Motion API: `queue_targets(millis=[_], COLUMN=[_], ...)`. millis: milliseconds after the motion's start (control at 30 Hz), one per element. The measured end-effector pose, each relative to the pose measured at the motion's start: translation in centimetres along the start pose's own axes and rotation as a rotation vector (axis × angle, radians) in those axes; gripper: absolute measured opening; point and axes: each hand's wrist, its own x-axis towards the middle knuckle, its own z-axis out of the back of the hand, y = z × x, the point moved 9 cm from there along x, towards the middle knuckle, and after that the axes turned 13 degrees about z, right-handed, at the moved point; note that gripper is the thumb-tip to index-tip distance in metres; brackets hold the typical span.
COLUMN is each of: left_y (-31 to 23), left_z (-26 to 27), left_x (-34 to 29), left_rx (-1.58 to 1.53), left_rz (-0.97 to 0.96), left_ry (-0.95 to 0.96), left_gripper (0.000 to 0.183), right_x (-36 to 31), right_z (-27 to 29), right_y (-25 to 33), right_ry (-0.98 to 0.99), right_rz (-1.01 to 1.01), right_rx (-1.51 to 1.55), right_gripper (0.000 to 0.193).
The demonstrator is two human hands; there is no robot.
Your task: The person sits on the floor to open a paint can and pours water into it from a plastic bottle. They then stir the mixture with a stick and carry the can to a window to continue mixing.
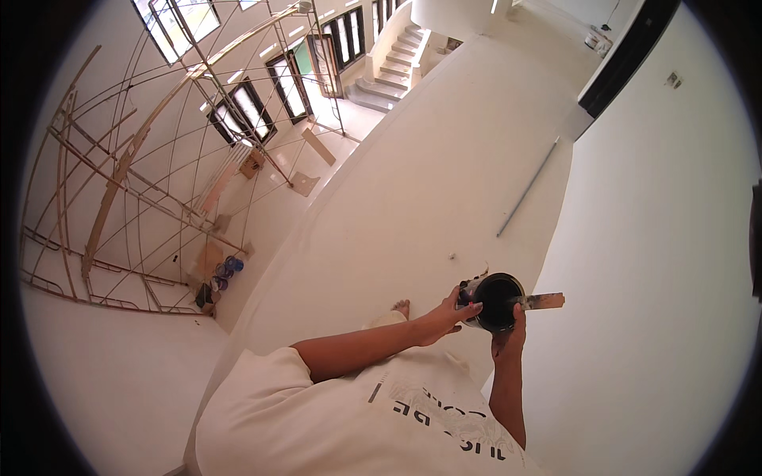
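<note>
An open paint can (500,297), round and black inside, is held up in front of my body between both hands. My left hand (459,310) grips its left side, thumb at the rim and fingers around the wall. On the near right side, my right hand (510,337) is closed around the can, its thumb up by the rim. A flat wooden stick (544,301) with dark stains lies across the right rim beside that thumb and juts out to the right. What the can holds is too dark to make out.
I am on a pale raised floor (413,198) whose left edge drops to a lower level. Down there stand metal scaffolding (131,166), boards and buckets (230,266). A grey pole (528,188) lies ahead by the white wall (651,262); stairs (397,63) rise farther off.
</note>
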Motion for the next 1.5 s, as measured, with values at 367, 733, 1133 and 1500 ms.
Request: queue_targets(millis=[367,733,1133,1500], left_y=[-18.2,-34.9,-55.1,-79.0], left_z=[3.4,5.1,12.7,14.5], left_x=[14.2,25.7,41.1,54.0], left_rx=[-0.077,-0.236,-0.197,-0.066], left_rz=[-0.053,-0.132,-0.168,0.017], left_ry=[0.005,-0.067,-0.187,-0.048], left_gripper=[0.103,0.096,0.084,0.095], right_x=[21.9,45.7,70.4,93.5], right_z=[-3.6,-11.3,-20.2,-25.9], right_y=[1.9,16.1,21.3,24.2], right_ry=[0.190,0.312,0.416,0.386], right_rz=[-0.130,0.462,0.909,0.792], right_rx=[0.002,-0.579,-1.068,-1.001], right_gripper=[0.063,0.050,0.005,0.004])
